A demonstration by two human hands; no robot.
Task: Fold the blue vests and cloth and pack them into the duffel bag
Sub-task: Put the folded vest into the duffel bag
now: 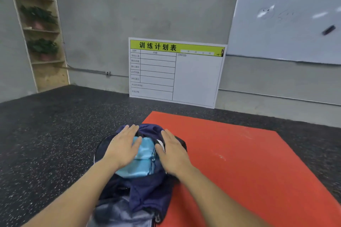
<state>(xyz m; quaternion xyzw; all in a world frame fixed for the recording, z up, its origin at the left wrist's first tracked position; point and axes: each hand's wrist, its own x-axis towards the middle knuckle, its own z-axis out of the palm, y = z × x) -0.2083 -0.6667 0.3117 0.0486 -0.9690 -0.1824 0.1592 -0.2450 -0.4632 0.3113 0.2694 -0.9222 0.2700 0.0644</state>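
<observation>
Even dim light; whiteboard (287, 14) glare; soft blur, edges warped.

The bag (147, 197) lies on the floor (46, 134) at the near centre, its right side overlapping the left edge of the mat (230, 162). The cloth (142, 160) sits in the bag's opening, with the vests (149, 131) just beyond it. The left hand (122, 145) rests flat on the cloth's left part; the right hand (172, 153) rests flat to the right of the cloth. Beyond the mat, a chart (195, 79) leans against the far wall. A whiteboard (287, 16) hangs to the chart's upper right. A shelf (39, 29) with plants (43, 47) stands in the far left corner.
</observation>
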